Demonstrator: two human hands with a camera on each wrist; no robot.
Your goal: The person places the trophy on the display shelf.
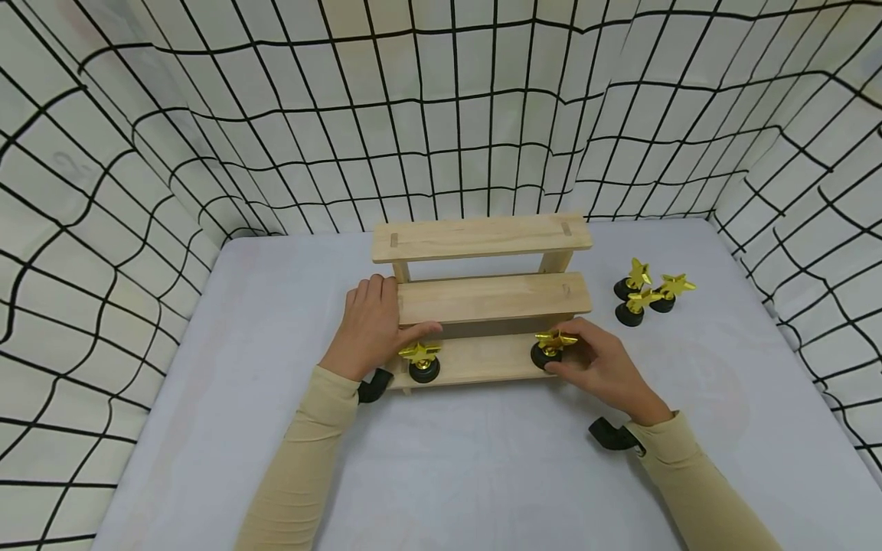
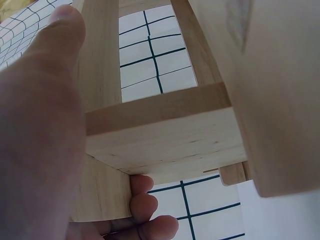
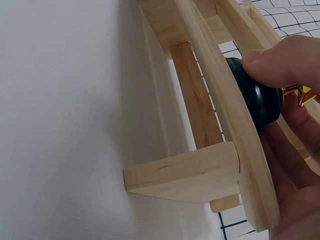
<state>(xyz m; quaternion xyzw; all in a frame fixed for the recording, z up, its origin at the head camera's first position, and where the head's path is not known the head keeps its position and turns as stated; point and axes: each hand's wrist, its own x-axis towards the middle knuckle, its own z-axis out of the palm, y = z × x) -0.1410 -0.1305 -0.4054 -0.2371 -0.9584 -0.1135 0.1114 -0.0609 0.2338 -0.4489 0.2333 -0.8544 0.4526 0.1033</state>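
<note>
A three-step wooden shelf (image 1: 492, 300) stands on the white table. My left hand (image 1: 372, 317) grips its left end at the middle step, and in the left wrist view the fingertips (image 2: 144, 206) curl beneath the wood. On the lowest step's left part stands a small gold star trophy (image 1: 423, 363) with a black round base, close by my left thumb. Toward that step's right end, my right hand (image 1: 599, 360) pinches a second star trophy (image 1: 547, 350) by its base. The right wrist view shows this dark base (image 3: 257, 95) at the step, with the thumb pressed against it.
Three more star trophies (image 1: 644, 292) stand grouped on the table (image 1: 696, 367) to the right of the shelf. Black grid netting (image 1: 455, 99) over white walls encloses the back and both sides. The upper step (image 1: 482, 237) and middle step bear no trophies.
</note>
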